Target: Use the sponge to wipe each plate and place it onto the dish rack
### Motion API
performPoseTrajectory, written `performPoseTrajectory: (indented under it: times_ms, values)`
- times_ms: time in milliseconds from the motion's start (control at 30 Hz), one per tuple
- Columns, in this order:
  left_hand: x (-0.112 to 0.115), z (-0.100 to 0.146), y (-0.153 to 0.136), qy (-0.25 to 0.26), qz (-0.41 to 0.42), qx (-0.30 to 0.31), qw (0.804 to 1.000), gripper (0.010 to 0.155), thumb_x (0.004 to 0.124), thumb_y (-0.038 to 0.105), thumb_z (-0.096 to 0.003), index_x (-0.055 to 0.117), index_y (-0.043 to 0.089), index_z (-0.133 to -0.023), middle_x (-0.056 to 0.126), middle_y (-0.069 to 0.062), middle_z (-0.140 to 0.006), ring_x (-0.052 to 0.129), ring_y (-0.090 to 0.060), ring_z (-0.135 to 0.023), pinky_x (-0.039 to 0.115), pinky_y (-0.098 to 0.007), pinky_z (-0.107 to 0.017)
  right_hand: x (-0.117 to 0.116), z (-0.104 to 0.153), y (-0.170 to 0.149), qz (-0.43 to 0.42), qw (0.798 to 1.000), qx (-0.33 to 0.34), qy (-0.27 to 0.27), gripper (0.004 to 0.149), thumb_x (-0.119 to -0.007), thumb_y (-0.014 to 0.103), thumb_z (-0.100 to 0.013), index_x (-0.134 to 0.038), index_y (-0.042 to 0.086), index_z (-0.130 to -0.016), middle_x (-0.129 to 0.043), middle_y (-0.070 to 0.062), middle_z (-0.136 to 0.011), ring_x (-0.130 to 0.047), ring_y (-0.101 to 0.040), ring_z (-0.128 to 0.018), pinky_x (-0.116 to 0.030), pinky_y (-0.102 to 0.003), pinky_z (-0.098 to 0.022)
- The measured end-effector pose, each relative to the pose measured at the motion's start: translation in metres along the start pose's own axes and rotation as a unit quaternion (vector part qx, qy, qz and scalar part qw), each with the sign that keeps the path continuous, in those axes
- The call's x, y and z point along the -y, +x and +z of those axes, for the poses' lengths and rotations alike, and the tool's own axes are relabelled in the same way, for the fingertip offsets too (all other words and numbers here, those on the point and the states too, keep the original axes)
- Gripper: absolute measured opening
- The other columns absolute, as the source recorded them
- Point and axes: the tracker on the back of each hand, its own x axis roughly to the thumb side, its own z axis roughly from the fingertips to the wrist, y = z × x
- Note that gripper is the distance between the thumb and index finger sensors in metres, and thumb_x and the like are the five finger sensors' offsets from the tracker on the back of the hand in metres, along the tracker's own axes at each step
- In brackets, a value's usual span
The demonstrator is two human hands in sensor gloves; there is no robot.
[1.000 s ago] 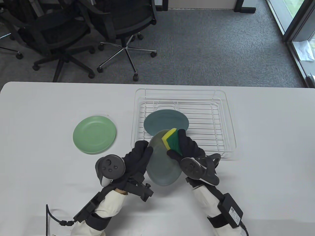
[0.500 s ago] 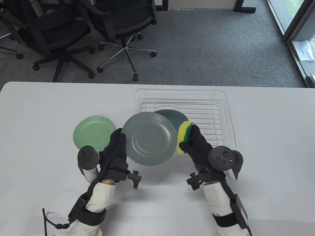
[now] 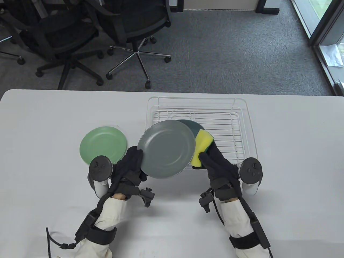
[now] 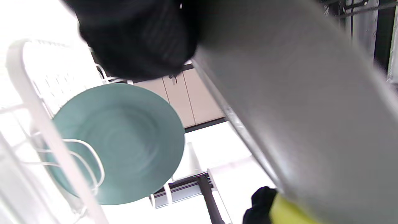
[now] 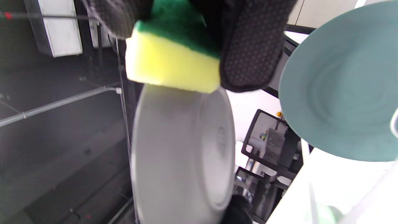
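Grey plate — held off the table, tilted, flat side to the table camera; its left lower edge sits in the grip of the left hand, fingers curled round the rim. It overlaps the near left corner of the dish rack in the table view.

Sponge — yellow foam with green scouring face; clasped by the right hand, thumb and fingers closed on it. The yellow side meets the grey plate's right edge; the right wrist view shows the foam against the rim.

Teal plate — already in the dish rack, leaning against a wire loop; largely hidden behind the grey plate from above.

Light green plate — lying flat on the white table, left of the rack, just beside the left hand's tracker; nothing touches it.

Dish rack — white wire, on the table's far middle; right part holds nothing but bare wires.

Beyond the table — grey carpet, black office chairs.
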Motion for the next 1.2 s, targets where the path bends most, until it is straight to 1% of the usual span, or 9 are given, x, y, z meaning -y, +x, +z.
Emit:
performPoseTrajectory:
  times_ms: [67, 100, 233, 367, 667, 867, 1000, 1067, 1200]
  values:
    - [0.001, -0.001, -0.001, -0.007, -0.013, -0.003, 1.0, 0.047, 0.064, 0.021, -0.0611, 0.073, -0.018, -0.086, 0.096, -0.012, -0.049, 0.1, -0.018, -0.02, 0.083, -0.011, -0.002, 0.001, 0.0, -0.002, -0.019, 1.0, 0.003, -0.015, 0.068, -0.062, 0.038, -0.064, -0.026, 0.011, -0.115, -0.071, -0.034, -0.099, -0.09, -0.041, -0.073, -0.087, -0.036, -0.054]
    - [0.003, -0.001, -0.002, -0.011, -0.015, -0.007, 1.0, 0.047, 0.065, 0.021, -0.0607, 0.074, -0.018, -0.086, 0.096, -0.012, -0.048, 0.1, -0.018, -0.019, 0.083, -0.011, -0.001, 0.001, 0.0, -0.003, -0.028, 0.999, 0.0, -0.019, 0.065, -0.062, 0.037, -0.064, -0.027, 0.014, -0.115, -0.07, -0.034, -0.1, -0.089, -0.042, -0.074, -0.087, -0.037, -0.054]
    - [0.009, -0.002, -0.002, -0.033, -0.025, -0.012, 0.999, 0.045, 0.067, 0.021, -0.0596, 0.077, -0.016, -0.084, 0.097, -0.012, -0.046, 0.099, -0.018, -0.017, 0.082, -0.011, 0.0, 0.001, 0.0, -0.007, -0.055, 0.998, -0.005, -0.009, 0.059, -0.06, 0.034, -0.065, -0.029, 0.022, -0.115, -0.065, -0.034, -0.104, -0.084, -0.046, -0.079, -0.083, -0.042, -0.058]
    - [0.015, -0.001, 0.001, -0.058, -0.034, -0.007, 0.998, 0.044, 0.07, 0.021, -0.0586, 0.082, -0.014, -0.083, 0.098, -0.013, -0.043, 0.098, -0.018, -0.015, 0.081, -0.011, 0.002, 0.0, -0.002, -0.012, -0.106, 0.994, -0.017, 0.012, 0.057, -0.061, 0.029, -0.065, -0.034, 0.023, -0.115, -0.064, -0.035, -0.105, -0.078, -0.05, -0.083, -0.079, -0.048, -0.06]
    - [0.028, 0.0, 0.007, -0.11, -0.053, 0.02, 0.992, 0.043, 0.075, 0.024, -0.055, 0.09, -0.008, -0.08, 0.102, -0.013, -0.041, 0.1, -0.02, -0.013, 0.083, -0.012, 0.003, -0.015, -0.004, -0.021, -0.107, 0.992, -0.039, 0.059, 0.057, -0.06, 0.027, -0.065, -0.037, 0.018, -0.115, -0.068, -0.036, -0.102, -0.079, -0.051, -0.082, -0.078, -0.05, -0.058]
    - [0.035, 0.002, 0.01, -0.125, -0.048, 0.033, 0.99, 0.043, 0.074, 0.026, -0.054, 0.092, -0.004, -0.08, 0.103, -0.011, -0.042, 0.101, -0.019, -0.013, 0.082, -0.011, 0.003, -0.04, -0.001, -0.027, -0.083, 0.99, -0.058, 0.097, 0.058, -0.06, 0.028, -0.065, -0.034, 0.015, -0.115, -0.069, -0.037, -0.101, -0.081, -0.05, -0.08, -0.079, -0.049, -0.057]
    - [0.035, 0.003, 0.01, -0.114, -0.025, 0.042, 0.992, 0.043, 0.073, 0.026, -0.0535, 0.091, -0.002, -0.08, 0.104, -0.01, -0.043, 0.102, -0.018, -0.013, 0.082, -0.01, 0.004, -0.058, 0.002, -0.027, -0.052, 0.99, -0.058, 0.118, 0.059, -0.06, 0.028, -0.065, -0.032, 0.012, -0.114, -0.07, -0.037, -0.1, -0.083, -0.049, -0.078, -0.081, -0.048, -0.056]
    - [0.034, 0.004, 0.01, -0.099, -0.007, 0.036, 0.994, 0.045, 0.073, 0.026, -0.0532, 0.09, -0.007, -0.078, 0.104, -0.011, -0.042, 0.102, -0.017, -0.013, 0.083, -0.009, 0.005, -0.067, 0.005, -0.027, -0.038, 0.99, -0.057, 0.125, 0.06, -0.06, 0.028, -0.065, -0.03, 0.009, -0.114, -0.069, -0.037, -0.1, -0.082, -0.049, -0.078, -0.08, -0.048, -0.056]
    - [0.031, 0.005, 0.008, -0.066, -0.003, 0.03, 0.997, 0.044, 0.072, 0.026, -0.0532, 0.09, -0.006, -0.077, 0.103, -0.012, -0.039, 0.102, -0.016, -0.013, 0.083, -0.008, 0.006, -0.078, 0.008, -0.022, 0.008, 0.99, -0.04, 0.134, 0.064, -0.059, 0.027, -0.064, -0.028, 0.0, -0.113, -0.072, -0.038, -0.094, -0.085, -0.046, -0.074, -0.082, -0.046, -0.053]
